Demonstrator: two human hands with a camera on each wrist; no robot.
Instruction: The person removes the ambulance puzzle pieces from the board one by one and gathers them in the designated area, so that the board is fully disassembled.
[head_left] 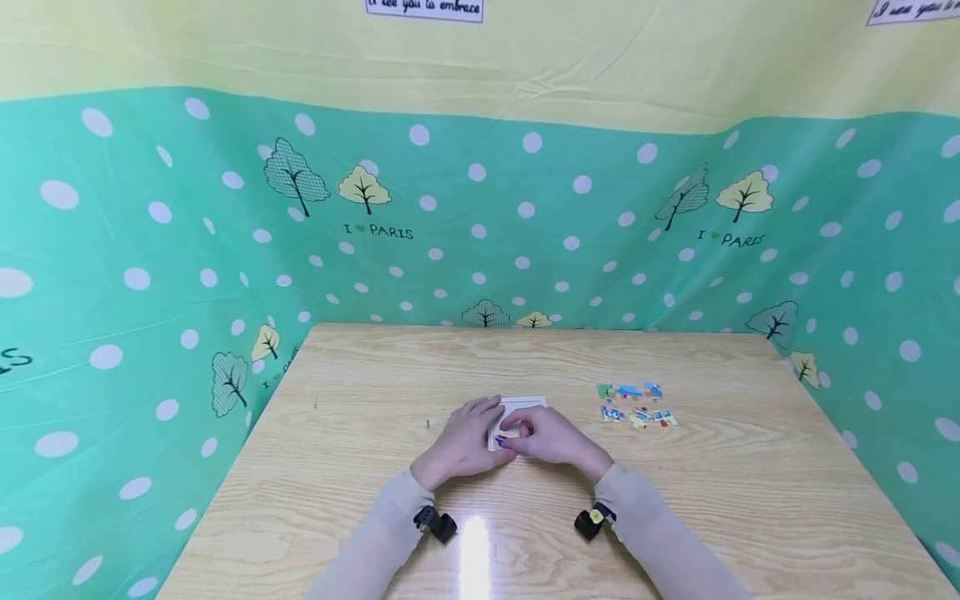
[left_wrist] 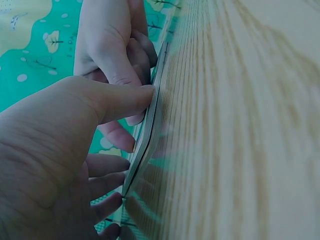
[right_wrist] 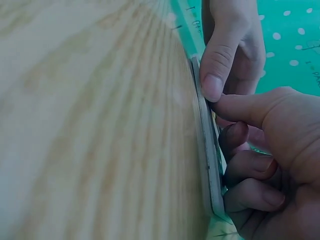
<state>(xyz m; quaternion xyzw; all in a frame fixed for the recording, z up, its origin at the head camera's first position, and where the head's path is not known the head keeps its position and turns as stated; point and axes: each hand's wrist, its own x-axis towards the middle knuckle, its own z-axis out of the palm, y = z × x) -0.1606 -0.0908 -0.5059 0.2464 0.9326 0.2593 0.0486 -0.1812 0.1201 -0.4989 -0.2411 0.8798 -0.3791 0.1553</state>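
A thin white puzzle board (head_left: 534,402) lies on the table between the two hands, partly hidden under them. My left hand (head_left: 467,435) rests along its left side, fingers fairly straight and thumb at the near edge. In the left wrist view that thumb (left_wrist: 135,99) presses on the board's rim (left_wrist: 145,145). My right hand (head_left: 553,435) reaches over the board from the right, its thumb and index finger pinching a small blue and yellow puzzle piece (head_left: 501,439) low over the board. Seen from the right wrist, its other fingers (right_wrist: 252,167) curl beside the board's edge (right_wrist: 210,160).
Loose puzzle pieces lie to the right in two rough rows, the back row (head_left: 630,391) and the front row (head_left: 641,417). The wooden table (head_left: 360,375) meets a green dotted cloth (head_left: 450,250) at its back and sides. A small dark mark (head_left: 428,424) shows left of the hands.
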